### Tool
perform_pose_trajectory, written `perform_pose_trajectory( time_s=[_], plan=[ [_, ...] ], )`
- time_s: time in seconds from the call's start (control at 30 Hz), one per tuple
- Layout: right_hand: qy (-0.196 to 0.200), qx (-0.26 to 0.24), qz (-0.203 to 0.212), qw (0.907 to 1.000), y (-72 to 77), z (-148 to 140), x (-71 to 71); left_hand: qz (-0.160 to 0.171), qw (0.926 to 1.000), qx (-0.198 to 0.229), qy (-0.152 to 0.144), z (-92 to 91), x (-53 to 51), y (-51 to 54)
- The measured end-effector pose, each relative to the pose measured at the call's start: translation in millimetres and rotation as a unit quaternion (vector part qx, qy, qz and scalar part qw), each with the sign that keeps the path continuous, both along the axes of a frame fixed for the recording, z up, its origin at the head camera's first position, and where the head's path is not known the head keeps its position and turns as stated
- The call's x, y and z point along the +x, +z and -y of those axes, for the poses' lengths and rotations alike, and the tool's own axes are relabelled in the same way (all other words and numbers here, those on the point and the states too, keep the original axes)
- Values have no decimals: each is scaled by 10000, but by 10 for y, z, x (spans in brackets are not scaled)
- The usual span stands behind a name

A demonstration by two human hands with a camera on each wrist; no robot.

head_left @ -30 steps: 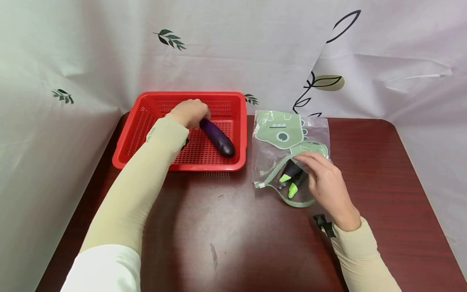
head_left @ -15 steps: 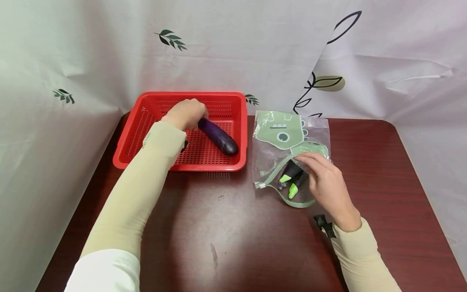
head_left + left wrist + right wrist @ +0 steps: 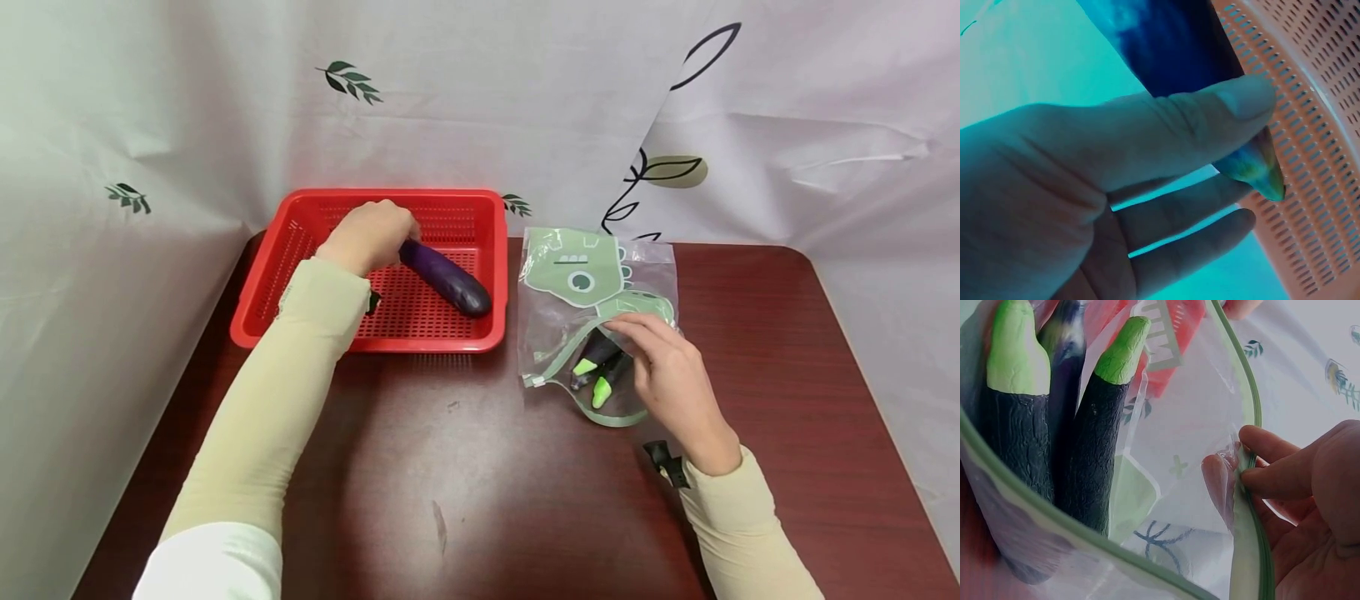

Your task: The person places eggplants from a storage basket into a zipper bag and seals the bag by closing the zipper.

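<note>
An eggplant (image 3: 450,283) was held within the red basket (image 3: 420,344), left of centre in the head view, slanted with its blunt end toward the lower right. Its stem end was gripped by the left hand (image 3: 375,235), between thumb and fingers; in the left wrist view two fingers were seen stretched out below the stem. Whether the blunt end was touching the basket floor could not be told.

Right of centre, a clear zip bag (image 3: 579,283) was laid on the table (image 3: 487,467), its mouth spread. The green rim was pinched by the fingers of the right hand (image 3: 678,383). Two green-capped eggplants (image 3: 1019,425) and a third, darker eggplant (image 3: 1066,369) between them were seen inside, caps toward the mouth. A white printed cloth (image 3: 480,108) was hung behind.

The step in hand was judged as pick-up from the basket, with the bag mouth held ready. A lift over the basket's right rim and a carry rightward seemed called for, the bag's rim kept raised and the eggplant lined up with the mouth.
</note>
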State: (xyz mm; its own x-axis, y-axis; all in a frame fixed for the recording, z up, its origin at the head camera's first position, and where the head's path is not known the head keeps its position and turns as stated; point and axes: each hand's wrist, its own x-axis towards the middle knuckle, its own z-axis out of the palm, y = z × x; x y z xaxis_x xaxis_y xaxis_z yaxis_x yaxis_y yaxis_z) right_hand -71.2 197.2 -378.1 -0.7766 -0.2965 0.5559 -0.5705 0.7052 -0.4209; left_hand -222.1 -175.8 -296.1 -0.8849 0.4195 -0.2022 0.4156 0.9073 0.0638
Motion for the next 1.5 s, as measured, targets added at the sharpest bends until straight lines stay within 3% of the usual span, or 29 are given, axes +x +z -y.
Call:
perform_pose_trajectory(
  time_s=[0.2,0.5,0.9,1.17,1.5],
  plan=[
    [-41,32,40,10000,0,-1,1,-73,9997,85,236,20,76,70],
    [-47,48,62,10000,10,-8,0,-167,9991,218,334,1,192,148],
    [-61,71,87,9999,22,-14,6,-258,9984,251,434,-105,450,260],
    [-62,75,84,9999,25,-19,6,-250,9983,303,435,-162,600,270],
    [-74,86,122,9999,25,-20,7,-213,9973,544,435,-189,768,179]
  ],
)
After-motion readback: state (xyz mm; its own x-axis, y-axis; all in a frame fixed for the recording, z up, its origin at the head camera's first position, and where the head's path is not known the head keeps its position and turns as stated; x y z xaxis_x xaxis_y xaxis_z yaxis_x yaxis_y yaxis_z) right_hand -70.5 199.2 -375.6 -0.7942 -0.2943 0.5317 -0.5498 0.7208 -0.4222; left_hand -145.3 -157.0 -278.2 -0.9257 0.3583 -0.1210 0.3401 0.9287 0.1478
